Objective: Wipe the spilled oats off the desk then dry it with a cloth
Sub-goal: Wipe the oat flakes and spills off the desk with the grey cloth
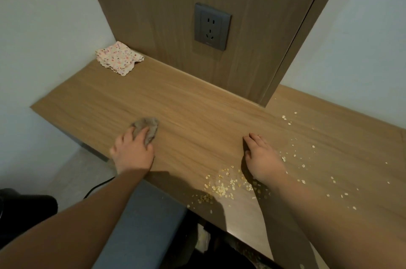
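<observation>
In the middle left of the frame the left hand presses a crumpled brown rag on the wooden desk, with its fingers curled over it. The right hand stands on its edge at the middle right, loosely open and holding nothing. The oats lie in a small heap just beside its wrist near the front edge and are scattered further to the right, and a folded flowered cloth lies in the upper left corner of the desk.

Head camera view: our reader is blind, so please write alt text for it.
A person's left hand grips a crumpled brown rag on a wooden desk, while the right hand rests beside spilled oats. A floral cloth lies in the far left corner.
</observation>
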The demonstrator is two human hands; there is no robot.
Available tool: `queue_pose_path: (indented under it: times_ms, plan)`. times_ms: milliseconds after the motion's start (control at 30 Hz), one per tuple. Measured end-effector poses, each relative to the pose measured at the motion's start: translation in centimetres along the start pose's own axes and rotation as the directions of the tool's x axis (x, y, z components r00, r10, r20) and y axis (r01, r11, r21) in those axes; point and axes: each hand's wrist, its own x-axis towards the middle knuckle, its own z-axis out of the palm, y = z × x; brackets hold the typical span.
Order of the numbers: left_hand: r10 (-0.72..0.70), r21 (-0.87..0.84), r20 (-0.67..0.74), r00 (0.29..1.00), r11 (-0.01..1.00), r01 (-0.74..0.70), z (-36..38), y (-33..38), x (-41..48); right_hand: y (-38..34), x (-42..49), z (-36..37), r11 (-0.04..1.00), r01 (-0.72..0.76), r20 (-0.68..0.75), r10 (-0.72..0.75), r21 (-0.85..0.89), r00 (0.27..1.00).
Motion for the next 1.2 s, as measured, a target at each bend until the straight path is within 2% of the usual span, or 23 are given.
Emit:
queue_pose_path:
  times_ms: [33, 100, 200, 267, 300, 367, 467, 567, 633, 700, 767, 833, 900, 967, 1000, 1033, 1067, 1100, 1133, 1167, 1200]
  plan:
    - [0.009, 0.007, 0.008, 1.0, 1.0, -0.009, 0.3, 1.0, -0.5, 0.0, -0.2, 0.1, 1.0, -0.002, 0.006, 0.002, 0.009, 1.0]
    - [0.15, 0.044, 0.049, 0.987, 0.987, -0.152, 1.4, 3.8, -3.0, 0.2, -0.6, 0.4, 1.0, 0.001, 0.001, -0.001, 0.019, 1.0]
    - [0.42, 0.012, 0.175, 0.89, 0.903, -0.429, 3.0, 7.9, -7.6, 0.6, -1.0, 1.0, 0.999, 0.04, -0.027, -0.04, 0.013, 0.999]
    - [0.523, -0.035, 0.216, 0.824, 0.848, -0.529, 3.3, 9.0, -9.4, 0.7, -1.4, 1.1, 0.998, 0.053, -0.028, -0.053, 0.019, 0.998]
    - [0.529, -0.054, 0.2, 0.824, 0.846, -0.53, 3.1, 8.8, -9.6, 0.6, -1.7, 1.0, 0.998, 0.066, -0.033, -0.065, 0.025, 0.997]
    - [0.45, -0.093, 0.09, 0.888, 0.892, -0.443, 2.2, 7.3, -8.7, 0.4, -2.3, 0.7, 0.994, 0.103, -0.061, -0.102, 0.018, 0.993]
    - [0.176, -0.081, -0.084, 0.981, 0.98, -0.183, 0.1, 3.7, -6.7, 0.0, -3.1, 0.5, 0.987, 0.16, -0.071, -0.158, 0.018, 0.985]
    - [-0.092, -0.064, -0.063, 0.994, 0.994, 0.088, -1.3, 0.2, -3.9, -0.5, -2.9, 1.0, 0.981, 0.192, -0.067, -0.189, 0.032, 0.98]
    - [-0.156, -0.038, 0.016, 0.988, 0.987, 0.156, -1.1, -1.0, -2.6, -0.7, -3.0, 1.5, 0.981, 0.188, -0.068, -0.185, 0.05, 0.98]
    - [-0.094, -0.006, 0.036, 0.995, 0.996, 0.094, 0.0, -0.5, -3.2, -0.6, -3.4, 1.8, 0.983, 0.171, -0.076, -0.166, 0.066, 0.983]
    - [0.038, -0.016, 0.045, 0.998, 0.999, -0.038, 1.4, 2.0, -5.0, 0.0, -3.7, 1.7, 0.987, 0.136, -0.115, -0.126, 0.083, 0.985]
    - [0.178, -0.056, 0.129, 0.975, 0.983, -0.173, 2.3, 5.6, -7.7, 0.5, -3.7, 1.8, 0.992, 0.089, -0.144, -0.075, 0.091, 0.987]
    - [0.32, -0.132, 0.263, 0.91, 0.946, -0.295, 2.9, 9.2, -10.7, 0.8, -3.8, 2.0, 0.992, 0.062, -0.183, -0.042, 0.105, 0.982]
    - [0.439, -0.277, 0.411, 0.799, 0.895, -0.35, 3.1, 11.3, -11.8, 0.8, -4.1, 2.2, 0.989, 0.033, -0.239, 0.002, 0.143, 0.971]
    - [0.472, -0.424, 0.488, 0.735, 0.864, -0.273, 3.0, 11.3, -11.4, 0.6, -4.3, 2.2, 0.987, 0.014, -0.274, 0.031, 0.162, 0.961]
    - [0.487, -0.597, 0.543, 0.684, 0.797, -0.093, 2.4, 10.8, -10.6, 0.3, -4.8, 2.3, 0.984, 0.002, -0.304, 0.052, 0.176, 0.951]
    - [0.486, -0.725, 0.566, 0.667, 0.678, 0.121, 1.5, 10.0, -9.7, -0.3, -5.2, 2.3, 0.983, 0.001, -0.33, 0.061, 0.184, 0.942]
    - [0.448, -0.79, 0.53, 0.72, 0.568, 0.228, 0.8, 8.7, -8.5, -1.2, -5.7, 2.4, 0.983, 0.007, -0.346, 0.058, 0.184, 0.936]
    - [0.373, -0.808, 0.451, 0.811, 0.557, 0.193, 0.3, 7.3, -7.5, -2.4, -6.0, 2.5, 0.985, 0.016, -0.346, 0.046, 0.174, 0.937]
    - [0.301, -0.752, 0.313, 0.901, 0.657, 0.042, 0.1, 5.9, -6.6, -3.7, -6.2, 3.0, 0.988, 0.022, -0.327, 0.03, 0.152, 0.944]
    - [0.302, -0.593, 0.151, 0.941, 0.79, -0.158, 0.5, 4.5, -5.8, -5.3, -6.3, 3.6, 0.992, 0.022, -0.298, 0.016, 0.121, 0.954]
